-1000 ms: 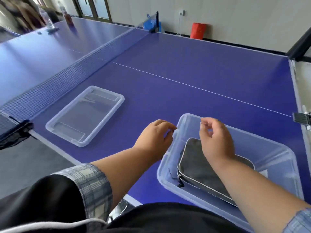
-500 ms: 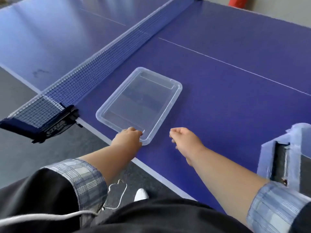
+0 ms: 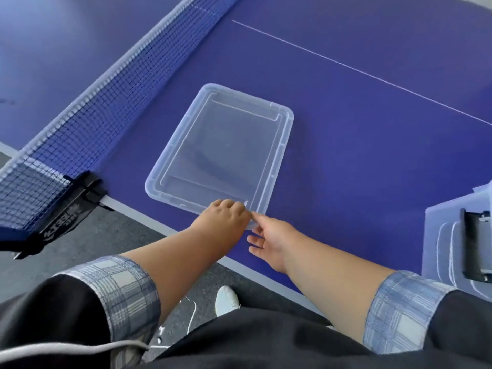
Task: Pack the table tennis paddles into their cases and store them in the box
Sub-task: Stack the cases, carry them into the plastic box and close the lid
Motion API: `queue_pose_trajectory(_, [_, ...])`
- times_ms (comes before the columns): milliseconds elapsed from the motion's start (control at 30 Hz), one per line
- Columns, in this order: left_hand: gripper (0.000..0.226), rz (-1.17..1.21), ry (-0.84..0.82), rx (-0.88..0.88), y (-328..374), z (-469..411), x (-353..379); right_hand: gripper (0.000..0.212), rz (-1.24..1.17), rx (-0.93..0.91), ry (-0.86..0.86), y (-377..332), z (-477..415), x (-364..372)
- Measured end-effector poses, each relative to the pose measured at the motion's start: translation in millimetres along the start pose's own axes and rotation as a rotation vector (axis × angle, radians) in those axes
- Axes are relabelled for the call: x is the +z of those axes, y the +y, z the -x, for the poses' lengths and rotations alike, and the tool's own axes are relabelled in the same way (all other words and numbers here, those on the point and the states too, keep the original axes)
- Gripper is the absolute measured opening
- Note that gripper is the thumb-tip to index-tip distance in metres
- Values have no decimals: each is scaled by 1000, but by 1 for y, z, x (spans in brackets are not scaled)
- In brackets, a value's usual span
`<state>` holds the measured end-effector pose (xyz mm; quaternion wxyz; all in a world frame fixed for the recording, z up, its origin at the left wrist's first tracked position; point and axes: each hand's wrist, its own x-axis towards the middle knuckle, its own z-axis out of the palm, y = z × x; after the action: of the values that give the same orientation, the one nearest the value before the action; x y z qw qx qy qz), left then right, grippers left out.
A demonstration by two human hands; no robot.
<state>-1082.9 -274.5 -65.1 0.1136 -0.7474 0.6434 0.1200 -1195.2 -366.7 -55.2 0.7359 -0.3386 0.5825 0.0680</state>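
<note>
- Box (image 3: 452, 235) sits well off to the right of the right hand (image 3: 271, 241), a dark case (image 3: 476, 243) inside; packing looks done, closing remains
- Lid (image 3: 221, 147) lies just ahead of both hands
- Left hand (image 3: 226, 217) curls over its near rim; grip unclear
- Right hand is open, fingertips at the lid's corner, holding nothing
- Next: lift the lid with both hands and carry it rightward onto the box

Bench (image 3: 359, 145): deep blue-violet with thin white lines and a pale edge. Net (image 3: 87, 107): dark blue mesh, white top tape; black clamp (image 3: 66, 206) with white lettering. Lid (image 3: 221, 150): clear, colourless. Box (image 3: 442, 235): translucent, bluish-white. Case (image 3: 476, 243): black. Cuffs (image 3: 125, 294): blue-grey and cream plaid. Floor (image 3: 80, 251): grey. Shoe (image 3: 226, 299): white.
</note>
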Motion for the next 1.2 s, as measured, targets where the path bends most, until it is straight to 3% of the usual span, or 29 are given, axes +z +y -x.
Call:
queue_pose_trajectory(100, [50, 63, 83, 10, 2, 1, -25, 5, -272, -120, -119, -2, 19, -1])
queue_pose_trajectory(200, [53, 142, 132, 24, 2, -1, -57, 20, -306, -265, -142, -20, 40, -5])
queue_pose_trajectory(333, [37, 225, 259, 40, 14, -7, -112, 19, -364, -399, -85, -46, 77, -31])
queue_pose_trajectory(433, [33, 254, 282, 102, 39, -18, -151, 34, -435, -453, -54, -56, 102, -72])
queue_pose_trajectory(600, [45, 182, 317, 305, 110, -44, -199, 12, -674, -595, -30, -55, 149, -131])
queue_pose_trajectory(733, [54, 110, 345, 415, 175, -57, -231, 17, -870, -653, -15, -46, 183, -165])
queue_pose_trajectory(900, [47, 19, 305, 609, 253, -66, -257, 32, -893, -716, 114, -25, 216, -237])
queue_pose_trajectory(1000, [31, 145, 273, 545, 294, -69, -270, 36, -883, -739, 139, -9, 230, -292])
queue_pose_trajectory(1200, [36, 173, 203, 497, 396, -87, -273, 31, -970, -762, 125, 15, 240, -416])
